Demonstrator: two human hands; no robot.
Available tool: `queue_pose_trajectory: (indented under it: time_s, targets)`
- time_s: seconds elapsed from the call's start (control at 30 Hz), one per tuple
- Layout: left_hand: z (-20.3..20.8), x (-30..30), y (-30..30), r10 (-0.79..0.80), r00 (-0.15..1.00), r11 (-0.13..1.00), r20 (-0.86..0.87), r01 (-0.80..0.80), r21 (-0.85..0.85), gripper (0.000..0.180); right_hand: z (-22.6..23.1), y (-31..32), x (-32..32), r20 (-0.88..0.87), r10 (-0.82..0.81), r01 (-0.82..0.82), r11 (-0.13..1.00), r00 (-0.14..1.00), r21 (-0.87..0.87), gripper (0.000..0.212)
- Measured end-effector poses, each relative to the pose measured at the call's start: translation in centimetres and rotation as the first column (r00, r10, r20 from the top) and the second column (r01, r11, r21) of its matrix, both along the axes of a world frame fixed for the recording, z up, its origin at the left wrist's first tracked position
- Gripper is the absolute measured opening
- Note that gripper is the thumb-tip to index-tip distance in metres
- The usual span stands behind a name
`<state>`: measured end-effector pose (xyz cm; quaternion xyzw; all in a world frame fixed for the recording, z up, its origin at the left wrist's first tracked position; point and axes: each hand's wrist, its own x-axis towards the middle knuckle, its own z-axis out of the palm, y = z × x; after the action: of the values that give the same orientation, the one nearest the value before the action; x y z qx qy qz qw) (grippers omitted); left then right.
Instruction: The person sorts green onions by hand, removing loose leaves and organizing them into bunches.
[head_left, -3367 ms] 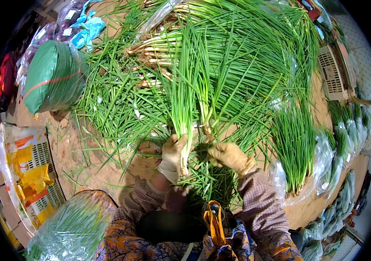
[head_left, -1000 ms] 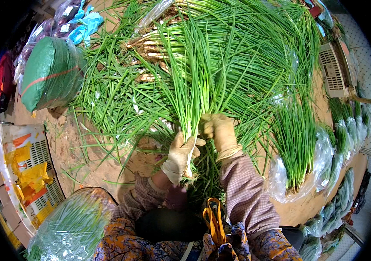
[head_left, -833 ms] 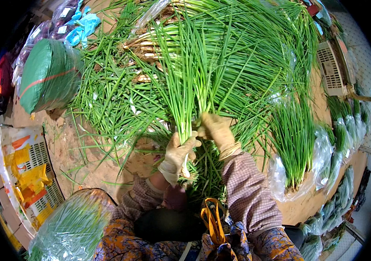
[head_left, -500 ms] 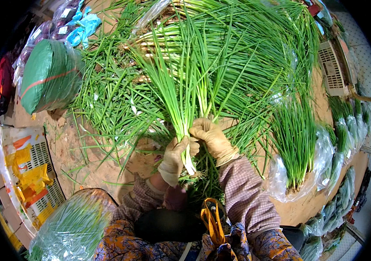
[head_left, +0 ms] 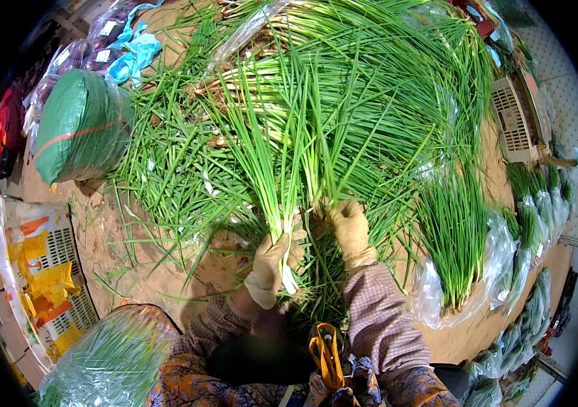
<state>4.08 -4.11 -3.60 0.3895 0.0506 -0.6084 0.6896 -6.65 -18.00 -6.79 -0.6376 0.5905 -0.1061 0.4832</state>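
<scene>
My left hand (head_left: pixel 270 261), in a pale glove, is closed around a small bunch of green onions (head_left: pixel 270 180) just above their white root ends. The leaves fan upward and away from me, over the pile. To the right of the bunch, my gloved right hand (head_left: pixel 350 230) has its fingers pinched on green onion leaves (head_left: pixel 331 173), which point up from the fingertips. Beyond both hands spreads a large heap of green onions (head_left: pixel 384 102), roots toward the left. Loose trimmed leaves (head_left: pixel 173 159) lie scattered left of the heap.
A green wrapped sack (head_left: pixel 78 129) stands at the left, above a crate with yellow tape (head_left: pixel 51 271). Bagged greens (head_left: pixel 109 356) sit at lower left. An upright bundle of green onions (head_left: pixel 453 237) rests on clear plastic at right, beside a beige crate (head_left: pixel 511 115).
My right hand has drawn away from the bunch, to the right and slightly toward me. My left hand, still gripping the green onions, has shifted slightly left and nearer to me.
</scene>
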Motion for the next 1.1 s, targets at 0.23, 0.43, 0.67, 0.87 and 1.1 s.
queue_pose_trajectory:
  time_s: [0.23, 0.43, 0.67, 0.87, 1.1]
  targets:
    - [-0.6, -1.0, 0.7, -0.106, 0.993, 0.994, -0.043, 0.106, -0.003, 0.023, 4.1, 0.5, 0.1, -0.019, 0.23, -0.23, 0.969, 0.973, -0.093, 0.02]
    - [-1.1, -2.0, 1.1, -0.241, 0.951, 0.969, 0.194, 0.222, 0.111, 0.017, 8.1, -2.1, 5.9, -0.204, 0.434, -0.456, 0.887, 0.877, -0.074, 0.04]
    - [-0.7, -1.8, 2.0, -0.327, 0.916, 0.941, 0.232, 0.293, 0.171, 0.021, 5.0, -3.2, 3.9, -0.003, 0.205, -0.204, 0.973, 0.979, -0.105, 0.026]
    - [0.2, -1.8, 2.5, -0.411, 0.866, 0.907, 0.284, 0.357, 0.223, 0.025, 5.2, -5.1, 3.1, 0.32, -0.105, 0.043, 0.98, 0.942, 0.194, 0.012]
    - [2.2, 0.2, 2.7, -0.419, 0.877, 0.907, 0.234, 0.393, 0.15, 0.027, 2.2, -6.1, -0.2, -0.043, 0.098, -0.107, 0.875, 0.994, -0.473, 0.011]
